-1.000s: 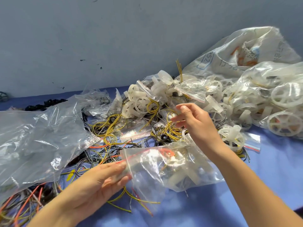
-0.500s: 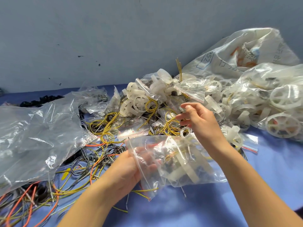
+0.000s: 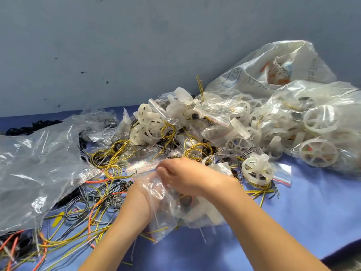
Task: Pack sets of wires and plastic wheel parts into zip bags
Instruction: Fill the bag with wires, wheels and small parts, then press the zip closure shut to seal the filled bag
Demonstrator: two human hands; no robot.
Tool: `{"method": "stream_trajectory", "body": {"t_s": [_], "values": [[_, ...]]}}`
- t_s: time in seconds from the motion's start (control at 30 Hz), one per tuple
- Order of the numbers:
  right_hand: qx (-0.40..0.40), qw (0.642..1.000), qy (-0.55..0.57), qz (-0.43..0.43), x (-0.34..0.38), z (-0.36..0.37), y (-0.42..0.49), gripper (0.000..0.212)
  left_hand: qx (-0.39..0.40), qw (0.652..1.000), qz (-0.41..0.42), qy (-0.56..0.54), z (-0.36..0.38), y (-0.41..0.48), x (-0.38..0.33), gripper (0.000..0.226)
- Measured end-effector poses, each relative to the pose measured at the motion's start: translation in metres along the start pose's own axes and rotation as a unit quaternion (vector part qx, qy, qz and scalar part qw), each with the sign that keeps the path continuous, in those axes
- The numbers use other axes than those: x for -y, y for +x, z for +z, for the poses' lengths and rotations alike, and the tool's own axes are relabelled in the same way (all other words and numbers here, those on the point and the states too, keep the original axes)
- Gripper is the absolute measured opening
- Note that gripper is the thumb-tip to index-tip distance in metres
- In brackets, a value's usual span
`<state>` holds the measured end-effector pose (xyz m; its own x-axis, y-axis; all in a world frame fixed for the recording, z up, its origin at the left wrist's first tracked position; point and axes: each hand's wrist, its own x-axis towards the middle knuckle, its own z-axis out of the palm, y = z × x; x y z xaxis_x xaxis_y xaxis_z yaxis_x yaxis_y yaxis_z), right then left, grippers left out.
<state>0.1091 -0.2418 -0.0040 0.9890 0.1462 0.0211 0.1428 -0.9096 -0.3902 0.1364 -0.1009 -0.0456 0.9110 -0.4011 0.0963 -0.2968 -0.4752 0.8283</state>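
Observation:
A clear zip bag (image 3: 175,210) holding white plastic wheel parts and some wire lies on the blue cloth at the centre. My left hand (image 3: 143,196) grips its left side and shows only through the plastic. My right hand (image 3: 187,177) sits at the bag's top edge with its fingers curled down onto the mouth. What its fingertips pinch is hidden. Loose white wheels (image 3: 152,130) and yellow wire coils (image 3: 113,153) are heaped just behind the hands.
A large crumpled clear bag (image 3: 35,169) covers the left. Tangled orange, yellow and grey wires (image 3: 93,204) spread at front left. Big sacks of wheels (image 3: 320,126) stand at right. A filled zip bag (image 3: 257,171) lies right of my hands.
My right hand came down from above the pile to the bag's mouth. My left hand slid up behind the bag, and the bag shifted toward the centre.

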Motion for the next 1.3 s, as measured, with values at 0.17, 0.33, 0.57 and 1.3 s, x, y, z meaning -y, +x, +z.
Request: {"method": "stream_trajectory", "body": {"t_s": [0.17, 0.33, 0.57, 1.3], "values": [[0.031, 0.998, 0.047, 0.001, 0.002, 0.005, 0.015, 0.037, 0.104, 0.986, -0.130, 0.004, -0.029, -0.008, -0.007, 0.030], [0.048, 0.991, 0.123, -0.018, 0.003, 0.005, 0.027, 0.041, 0.057, 0.979, -0.169, -0.104, -0.052, -0.012, -0.004, 0.035], [0.062, 0.933, 0.354, -0.021, -0.002, 0.000, 0.030, 0.039, 0.085, 0.968, -0.114, -0.206, -0.055, -0.015, -0.022, 0.047], [-0.296, 0.833, 0.466, -0.046, -0.031, -0.064, -0.015, 0.016, 0.029, 0.993, 0.055, 0.102, -0.056, -0.011, -0.031, 0.023]]}}
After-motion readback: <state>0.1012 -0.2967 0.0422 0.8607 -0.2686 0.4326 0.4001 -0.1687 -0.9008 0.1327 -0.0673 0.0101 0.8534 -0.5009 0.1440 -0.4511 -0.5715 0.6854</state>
